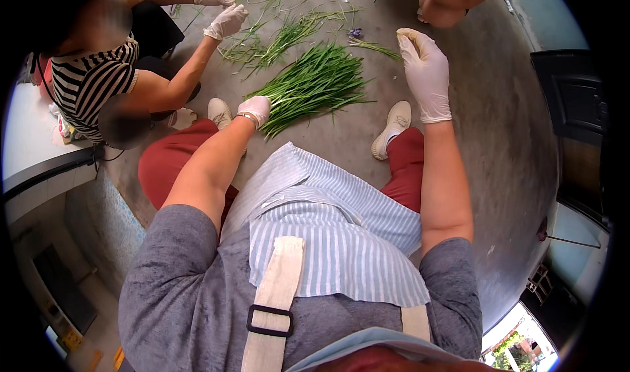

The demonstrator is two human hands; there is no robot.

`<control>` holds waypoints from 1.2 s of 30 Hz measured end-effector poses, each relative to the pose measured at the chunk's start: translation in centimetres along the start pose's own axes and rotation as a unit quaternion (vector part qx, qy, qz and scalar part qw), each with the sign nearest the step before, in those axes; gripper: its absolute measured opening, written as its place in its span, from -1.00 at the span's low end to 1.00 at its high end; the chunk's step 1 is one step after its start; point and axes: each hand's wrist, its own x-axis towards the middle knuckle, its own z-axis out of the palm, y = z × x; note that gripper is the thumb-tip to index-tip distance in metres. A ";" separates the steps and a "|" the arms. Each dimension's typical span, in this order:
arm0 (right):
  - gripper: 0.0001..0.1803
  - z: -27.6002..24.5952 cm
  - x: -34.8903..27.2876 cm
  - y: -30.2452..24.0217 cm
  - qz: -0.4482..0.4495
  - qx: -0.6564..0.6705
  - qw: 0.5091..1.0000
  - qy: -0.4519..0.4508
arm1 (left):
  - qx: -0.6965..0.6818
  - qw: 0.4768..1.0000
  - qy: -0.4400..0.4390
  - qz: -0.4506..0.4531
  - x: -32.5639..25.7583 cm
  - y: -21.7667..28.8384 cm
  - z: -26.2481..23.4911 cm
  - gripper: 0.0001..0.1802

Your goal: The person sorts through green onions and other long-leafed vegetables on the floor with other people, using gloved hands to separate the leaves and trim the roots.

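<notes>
Nearest: striped apron (341,240) over the lap, red trousers beneath, two pale shoes (392,128) planted on the grey concrete floor (499,175).

Left hand (254,109), white glove, lowered to the near end of the bundle of green stalks (315,86); fingers curled at the stalk ends, though whether they grip any cannot be told.

Right hand (425,73), white glove, raised above the floor to the right of the bundle; fingers bent together at the top, pinching the end of a thin bunch of stalks (375,47) that trails to the left.

Bundle of green stalks: lies on the floor between the shoes and just beyond, fanned out away from the wearer.

Beyond: a looser scatter of stalks (282,37); a small purple scrap (355,33) beside it.

Far left: seated person in a striped top, both gloved hands (223,11) working over the scattered stalks.

Far top right: another person's bare hand and knee at the edge.
</notes>
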 end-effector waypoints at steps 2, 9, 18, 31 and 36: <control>-0.74 0.0 -0.1 -0.5 0.014 0.012 1.000 -0.018 | 0.024 0.999 -0.034 0.000 0.7 -0.2 -0.1 -0.75; -0.76 0.5 -0.7 -0.4 0.043 0.007 0.998 -0.040 | 0.036 0.994 -0.100 0.001 4.5 -3.2 -0.2 -0.69; -0.63 2.8 0.2 -1.0 -0.019 0.032 0.983 -0.182 | 0.025 0.993 -0.074 0.089 2.9 0.6 1.2 -0.60; -0.56 2.0 -1.3 0.4 0.003 0.004 0.987 -0.158 | -0.136 0.741 0.545 0.368 -15.4 20.0 -34.3 0.12; -0.54 0.7 -1.1 1.1 0.027 0.039 0.988 -0.146 | -0.076 0.497 0.707 0.497 -26.2 26.7 -47.6 -0.15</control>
